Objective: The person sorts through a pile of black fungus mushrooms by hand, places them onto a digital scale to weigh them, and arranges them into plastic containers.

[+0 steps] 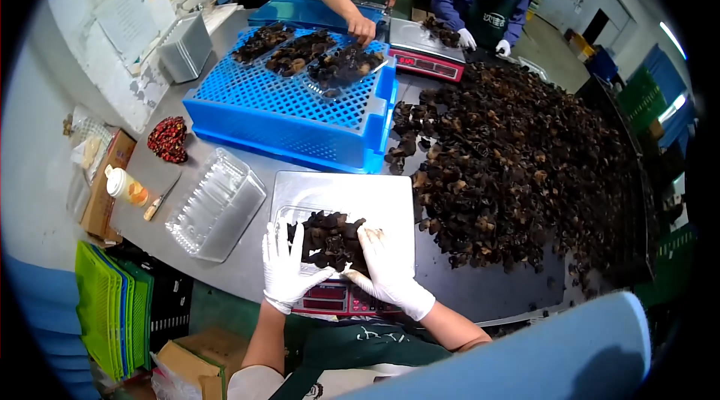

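A clear plastic tray (280, 214) of dark wood ear mushrooms (328, 241) rests on the white platform of a red digital scale (326, 298). My left hand (285, 269), in a white glove, lies along the left side of the mushrooms with its fingers stretched and apart. On the opposite side, my gloved right hand (388, 269) has its fingers extended against the mushrooms' edge. Both thumbs point inward near the front of the tray, almost meeting. Neither hand is closed around anything. The tray's front edge is partly hidden by the hands.
A large mushroom heap (517, 167) spreads to the right. Ahead stands a blue crate (285, 118) carrying several filled trays, where a co-worker's hand (361, 29) reaches. Stacked trays (217, 205), a knife (161, 197) and a cup (126, 186) are left. Another person stands behind a second scale (427, 51).
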Demonstrator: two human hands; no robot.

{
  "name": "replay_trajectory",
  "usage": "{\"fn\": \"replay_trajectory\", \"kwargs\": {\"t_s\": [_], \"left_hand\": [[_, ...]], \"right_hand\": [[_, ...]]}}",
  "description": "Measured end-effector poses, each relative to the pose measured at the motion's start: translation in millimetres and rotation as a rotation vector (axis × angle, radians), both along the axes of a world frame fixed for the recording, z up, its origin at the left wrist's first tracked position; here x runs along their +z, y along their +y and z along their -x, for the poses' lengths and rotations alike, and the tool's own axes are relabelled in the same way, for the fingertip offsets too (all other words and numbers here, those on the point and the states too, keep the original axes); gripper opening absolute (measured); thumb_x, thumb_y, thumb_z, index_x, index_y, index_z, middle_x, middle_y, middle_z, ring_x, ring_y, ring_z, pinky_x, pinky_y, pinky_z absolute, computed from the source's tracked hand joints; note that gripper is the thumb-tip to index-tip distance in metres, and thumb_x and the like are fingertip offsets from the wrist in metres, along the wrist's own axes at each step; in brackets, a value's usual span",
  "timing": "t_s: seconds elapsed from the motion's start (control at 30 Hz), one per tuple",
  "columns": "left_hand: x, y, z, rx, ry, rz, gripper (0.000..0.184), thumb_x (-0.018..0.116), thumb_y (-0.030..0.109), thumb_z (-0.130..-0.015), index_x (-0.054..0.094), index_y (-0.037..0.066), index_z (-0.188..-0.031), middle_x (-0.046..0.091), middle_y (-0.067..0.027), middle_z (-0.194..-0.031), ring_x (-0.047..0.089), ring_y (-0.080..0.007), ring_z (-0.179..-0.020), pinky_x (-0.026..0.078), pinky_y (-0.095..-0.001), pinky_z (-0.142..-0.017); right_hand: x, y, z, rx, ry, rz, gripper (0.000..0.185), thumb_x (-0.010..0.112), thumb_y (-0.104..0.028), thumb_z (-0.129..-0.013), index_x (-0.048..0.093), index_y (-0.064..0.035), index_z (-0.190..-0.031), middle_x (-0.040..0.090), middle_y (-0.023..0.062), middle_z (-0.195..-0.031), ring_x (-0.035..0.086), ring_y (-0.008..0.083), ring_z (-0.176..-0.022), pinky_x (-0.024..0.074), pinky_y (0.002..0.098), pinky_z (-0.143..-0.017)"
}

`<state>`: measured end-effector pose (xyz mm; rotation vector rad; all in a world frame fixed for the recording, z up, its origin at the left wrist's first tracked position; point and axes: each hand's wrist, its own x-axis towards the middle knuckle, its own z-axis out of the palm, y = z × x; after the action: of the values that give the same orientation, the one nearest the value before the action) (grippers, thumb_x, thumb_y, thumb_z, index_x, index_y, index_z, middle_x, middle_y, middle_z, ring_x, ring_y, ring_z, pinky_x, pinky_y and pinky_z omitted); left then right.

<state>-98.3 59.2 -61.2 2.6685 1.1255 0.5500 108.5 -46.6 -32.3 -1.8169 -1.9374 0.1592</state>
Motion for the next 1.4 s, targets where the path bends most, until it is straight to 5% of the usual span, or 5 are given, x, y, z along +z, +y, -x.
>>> {"fn": "replay_trajectory", "kwargs": {"t_s": [0.33, 0.53, 0.83, 1.2, 1.4], "left_hand": [[10.5, 8.4, 17.7, 0.066, -0.352, 0.255, 0.088, 0.077, 0.038, -0.078, 0.037, 0.003, -0.147, 0.038, -0.0243, -0.147, 0.034, -0.0436, -0.136, 0.028, -0.0479, -0.114], [-7.5, 24.2, 47.5, 0.271, -0.427, 0.334, 0.033, 0.061, 0.01, -0.092, 0.06, -0.002, -0.123, 0.061, -0.0095, -0.092, 0.057, -0.0178, -0.068, 0.049, -0.03, -0.065], [-33.8, 44.7, 38.5, 0.179, -0.746, 0.862, 0.027, 0.059, 0.005, -0.093, 0.059, -0.004, -0.119, 0.06, -0.0041, -0.079, 0.058, -0.0076, -0.065, 0.049, -0.0223, -0.059], [-32.5, 149.2, -45.7, 0.163, -1.155, 0.872, 0.024, 0.058, 0.003, -0.092, 0.056, 0.0, -0.117, 0.057, -0.0027, -0.08, 0.058, -0.0098, -0.059, 0.053, -0.0243, -0.052], [-40.0, 195.5, -76.3, 0.249, -1.224, 0.796, 0.03, 0.056, -0.004, -0.09, 0.053, -0.004, -0.12, 0.058, -0.006, -0.076, 0.062, -0.0151, -0.055, 0.056, -0.0284, -0.048]], "right_hand": [[4.2, -17.3, -43.9, -0.061, 0.584, -0.016, 0.068, 0.069, -0.01, -0.081, 0.041, -0.0005, -0.142, 0.048, 0.0219, -0.139, 0.046, 0.0335, -0.13, 0.0365, 0.041, -0.109], [-7.1, -44.5, -72.9, -0.439, 0.777, 0.253, 0.045, 0.057, -0.007, -0.093, 0.05, 0.0049, -0.136, 0.067, 0.009, -0.1, 0.062, 0.0124, -0.088, 0.0507, 0.0264, -0.083], [-21.2, -24.7, -62.3, -0.356, 0.879, 0.3, 0.037, 0.059, -0.01, -0.089, 0.057, 0.0044, -0.123, 0.061, 0.0047, -0.077, 0.058, 0.0094, -0.072, 0.0504, 0.0257, -0.071], [6.6, 130.8, -140.9, -0.307, 0.979, -0.057, 0.034, 0.049, -0.01, -0.094, 0.063, -0.0042, -0.124, 0.064, -0.0046, -0.081, 0.045, 0.0011, -0.055, 0.0363, 0.0178, -0.049], [-41.4, 190.7, -190.8, -0.289, 1.286, 0.069, 0.031, 0.061, -0.02, -0.095, 0.062, -0.0036, -0.121, 0.064, 0.0019, -0.085, 0.059, 0.0118, -0.062, 0.0495, 0.0273, -0.054]]}}
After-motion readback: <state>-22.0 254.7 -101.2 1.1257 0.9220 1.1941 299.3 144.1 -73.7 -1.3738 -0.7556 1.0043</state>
